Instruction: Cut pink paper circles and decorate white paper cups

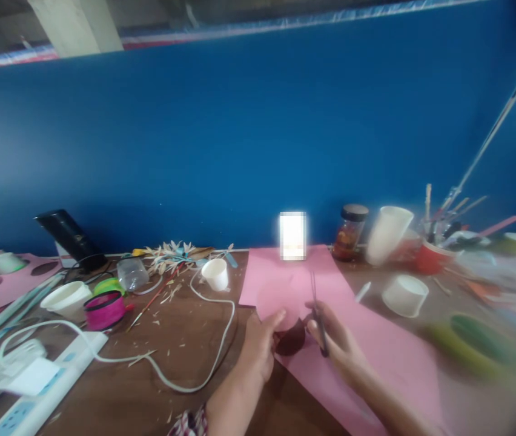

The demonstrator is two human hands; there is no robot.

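Observation:
My left hand [264,339] is closed on a round pink paper disc [278,300], with the thumb lying on top of its near edge. In my right hand [330,336] is a slim tool [320,330] with a dark handle and two thin prongs pointing away from me; blur hides its exact kind. Between the hands shows a dark round patch [291,340], either a hole in the paper or a dark disc; I cannot tell which. Beneath both hands lies a large pink paper sheet [389,351].
A bright phone-like screen [293,236] stands behind the disc. Left are a paper cup [215,274], a white cable [185,387], a power strip [44,387] and a magenta tape roll [104,310]. Right are a lidded jar [350,233], a white cup [405,295] and a green tape roll [471,345].

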